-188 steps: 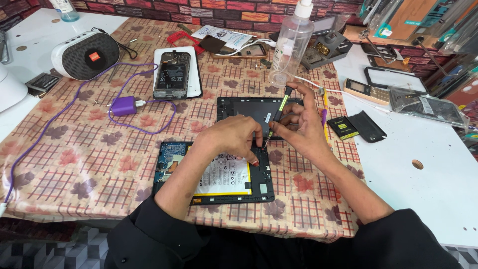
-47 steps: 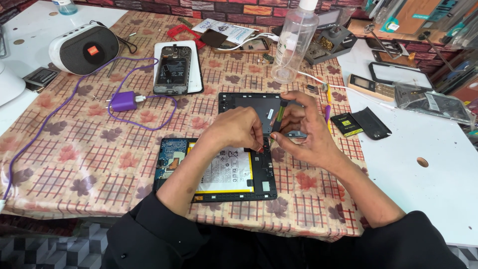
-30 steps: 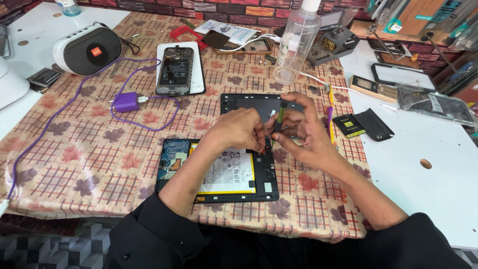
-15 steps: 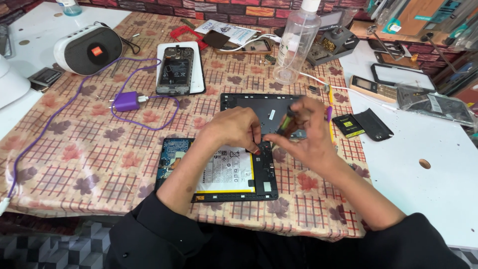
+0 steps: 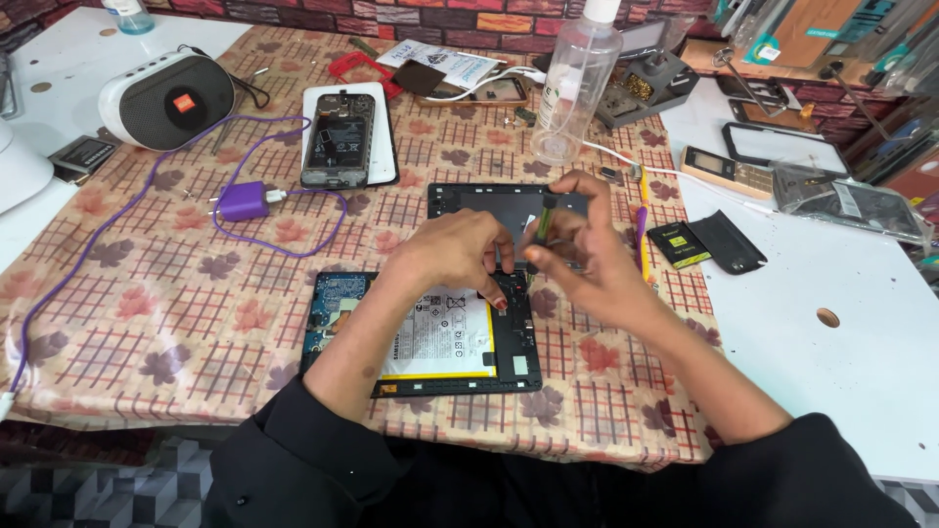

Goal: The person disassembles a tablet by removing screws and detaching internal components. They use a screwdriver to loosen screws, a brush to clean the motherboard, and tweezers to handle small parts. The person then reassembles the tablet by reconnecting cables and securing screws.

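Cloth-covered table (image 5: 147, 323); opened tablet (image 5: 430, 337), speaker (image 5: 166, 100), purple charger (image 5: 243, 201)

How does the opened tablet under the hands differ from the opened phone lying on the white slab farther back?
The opened black tablet with the white battery is much larger than the opened dark phone. The tablet lies wide side toward the person, directly on the checked cloth; the phone lies lengthwise on a white slab. The left hand and right hand are at the tablet's upper edge; nothing touches the phone. Both lie flat with their insides exposed.

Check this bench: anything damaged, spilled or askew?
No spill or visible damage. The opened tablet lies with its insides bared under both hands, and the opened phone lies bare too.
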The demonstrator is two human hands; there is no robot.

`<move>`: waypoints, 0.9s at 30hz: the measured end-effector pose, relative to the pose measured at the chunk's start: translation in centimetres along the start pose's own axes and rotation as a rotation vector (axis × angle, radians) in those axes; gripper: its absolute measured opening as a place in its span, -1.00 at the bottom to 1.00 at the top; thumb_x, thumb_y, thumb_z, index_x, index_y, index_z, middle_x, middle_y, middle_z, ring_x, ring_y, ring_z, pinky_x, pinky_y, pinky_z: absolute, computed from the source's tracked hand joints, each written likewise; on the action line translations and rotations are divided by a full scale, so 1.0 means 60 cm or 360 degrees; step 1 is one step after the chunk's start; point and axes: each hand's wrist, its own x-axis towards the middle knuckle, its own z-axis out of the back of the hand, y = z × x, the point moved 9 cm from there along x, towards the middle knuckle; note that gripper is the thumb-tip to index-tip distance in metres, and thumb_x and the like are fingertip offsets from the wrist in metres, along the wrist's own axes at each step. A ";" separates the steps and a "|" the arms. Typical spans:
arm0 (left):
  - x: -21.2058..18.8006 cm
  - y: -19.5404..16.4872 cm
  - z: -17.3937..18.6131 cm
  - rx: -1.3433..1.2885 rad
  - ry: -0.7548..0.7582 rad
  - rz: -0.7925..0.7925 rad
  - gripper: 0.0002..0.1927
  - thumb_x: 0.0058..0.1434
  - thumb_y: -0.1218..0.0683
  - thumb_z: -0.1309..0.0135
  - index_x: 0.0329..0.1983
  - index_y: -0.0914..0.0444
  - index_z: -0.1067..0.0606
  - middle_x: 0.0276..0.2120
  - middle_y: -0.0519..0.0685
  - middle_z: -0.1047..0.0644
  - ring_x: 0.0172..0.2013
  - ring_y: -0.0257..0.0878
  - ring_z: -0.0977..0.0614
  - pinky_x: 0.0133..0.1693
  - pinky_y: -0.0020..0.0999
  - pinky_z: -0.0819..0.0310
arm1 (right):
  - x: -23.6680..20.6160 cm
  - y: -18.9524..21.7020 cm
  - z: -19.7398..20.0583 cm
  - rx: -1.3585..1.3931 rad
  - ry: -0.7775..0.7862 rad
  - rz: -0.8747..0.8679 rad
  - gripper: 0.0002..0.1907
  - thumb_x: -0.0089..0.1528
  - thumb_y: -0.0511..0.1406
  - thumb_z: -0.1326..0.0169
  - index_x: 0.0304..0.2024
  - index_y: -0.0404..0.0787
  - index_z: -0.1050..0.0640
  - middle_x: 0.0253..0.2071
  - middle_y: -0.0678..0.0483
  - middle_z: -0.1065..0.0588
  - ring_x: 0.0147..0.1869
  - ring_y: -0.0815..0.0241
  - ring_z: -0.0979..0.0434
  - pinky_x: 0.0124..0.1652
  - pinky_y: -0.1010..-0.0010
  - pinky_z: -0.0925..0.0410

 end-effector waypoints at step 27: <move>-0.008 0.009 0.022 -0.0043 -0.0253 -0.0047 -0.65 -0.29 0.01 -0.51 -0.45 0.21 -0.66 -0.45 -0.04 -0.69 -0.35 -0.17 -0.73 -0.25 -0.26 -0.56 | 0.006 -0.014 0.030 -0.0405 -0.0086 -0.0135 -0.12 0.16 -0.45 -0.33 0.26 -0.11 0.01 -0.26 -0.13 -0.57 -0.17 0.17 -0.66 -0.14 0.37 -0.54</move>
